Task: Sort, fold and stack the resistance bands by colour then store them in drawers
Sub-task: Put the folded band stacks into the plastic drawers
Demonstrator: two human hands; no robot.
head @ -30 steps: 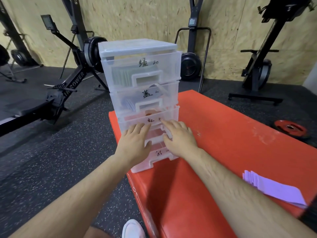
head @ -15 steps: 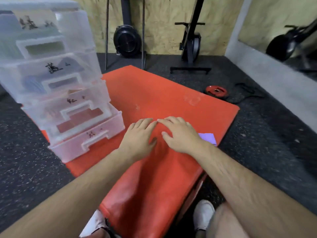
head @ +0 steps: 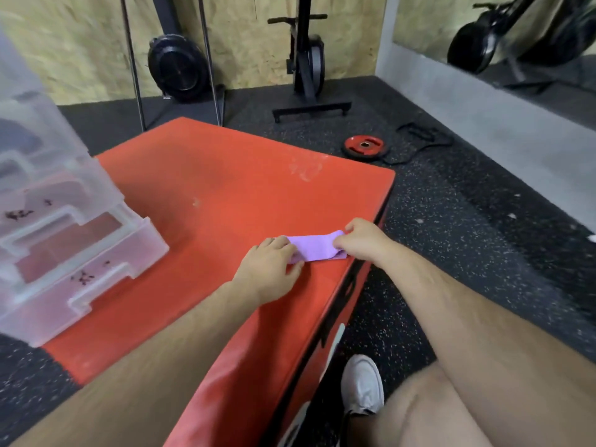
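Centre right of frame: left hand [head: 267, 269] and right hand [head: 361, 240] are pinching opposite ends of the purple bands [head: 316, 248] on the red surface [head: 225, 188]. Judged light, limp and prone to unfolding; the ends are offering the sound hold.

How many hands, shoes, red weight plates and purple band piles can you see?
Hands: 2, left hand and right hand
Shoes: 1, white shoe
Weight plates: 1, red weight plate
Band piles: 1, purple band pile
Total: 5
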